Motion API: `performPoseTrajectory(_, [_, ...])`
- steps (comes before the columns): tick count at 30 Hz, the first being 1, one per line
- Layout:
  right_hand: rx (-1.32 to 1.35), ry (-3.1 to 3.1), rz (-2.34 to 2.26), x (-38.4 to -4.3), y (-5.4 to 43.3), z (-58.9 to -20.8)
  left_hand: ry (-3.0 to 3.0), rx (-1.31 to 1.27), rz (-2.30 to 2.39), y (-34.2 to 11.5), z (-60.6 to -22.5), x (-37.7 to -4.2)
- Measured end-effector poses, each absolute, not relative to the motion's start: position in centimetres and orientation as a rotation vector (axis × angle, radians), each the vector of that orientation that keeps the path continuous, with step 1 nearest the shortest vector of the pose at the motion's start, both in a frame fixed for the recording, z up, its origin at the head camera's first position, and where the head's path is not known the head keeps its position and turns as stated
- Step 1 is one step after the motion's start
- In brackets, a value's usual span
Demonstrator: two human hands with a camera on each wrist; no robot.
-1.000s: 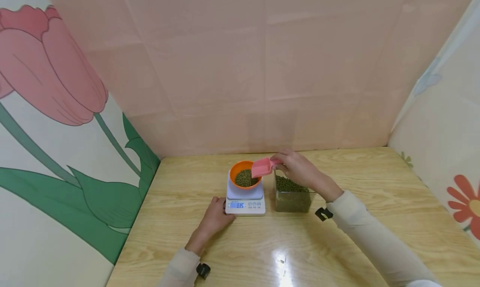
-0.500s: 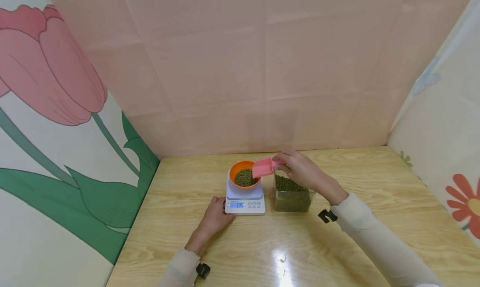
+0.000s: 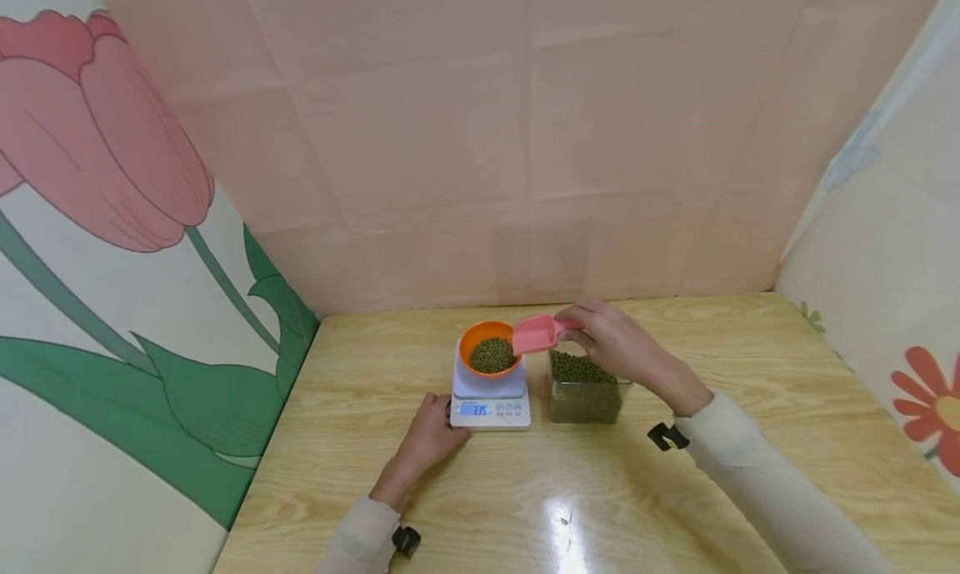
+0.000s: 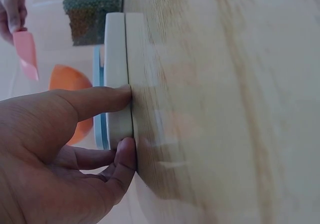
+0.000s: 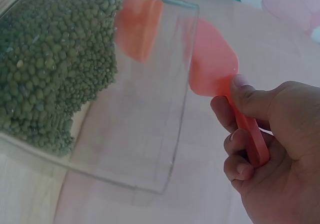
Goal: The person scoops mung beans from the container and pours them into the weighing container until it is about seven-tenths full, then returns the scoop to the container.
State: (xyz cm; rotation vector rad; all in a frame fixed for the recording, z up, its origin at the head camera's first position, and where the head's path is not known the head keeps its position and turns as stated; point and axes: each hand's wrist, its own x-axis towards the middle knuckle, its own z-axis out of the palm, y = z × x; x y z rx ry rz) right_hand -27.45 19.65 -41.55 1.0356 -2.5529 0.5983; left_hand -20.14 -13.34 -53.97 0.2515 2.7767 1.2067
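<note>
Head: one scale (image 3: 491,387) carries one bowl (image 3: 477,334) of beans (image 3: 492,356); one scoop (image 3: 535,335) is at its right rim, one box (image 3: 587,405) of beans just right. Left wrist: the left hand (image 4: 50,154) pinches the scale's near left corner. Right wrist: the right hand (image 5: 285,129) curls round the scoop's handle.

Cream sleeves (image 3: 765,466) — 2 black wrist pieces (image 3: 407,541)
</note>
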Motion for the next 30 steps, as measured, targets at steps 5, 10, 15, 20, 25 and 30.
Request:
performPoseTrajectory(5, [1.027, -2.548, 0.601, -27.3, 20.2, -41.1, 2.773, 0.25, 1.21, -13.4, -54.0, -20.1])
performPoseTrajectory(10, [1.016, -2.546, 0.596, -27.0, 20.7, -40.9, 2.771, 0.251, 1.219, -13.4, -54.0, -20.1])
performPoseTrajectory(15, [1.02, -2.532, 0.575, -26.7, 21.1, -40.9, 2.768, 0.235, 1.22, -13.4, -53.9, -20.0])
performPoseTrajectory(20, [1.021, -2.501, 0.55, -26.4, 21.7, -40.9, 2.771, 0.247, 1.225, -13.3, -53.8, -19.9])
performPoseTrajectory(25, [1.018, -2.487, 0.546, -26.3, 22.2, -40.8, 2.77, 0.25, 1.229, -13.3, -53.8, -20.0])
performPoseTrajectory(30, [1.019, -2.477, 0.551, -26.2, 22.6, -40.8, 2.782, 0.248, 1.218, -13.4, -54.0, -20.1])
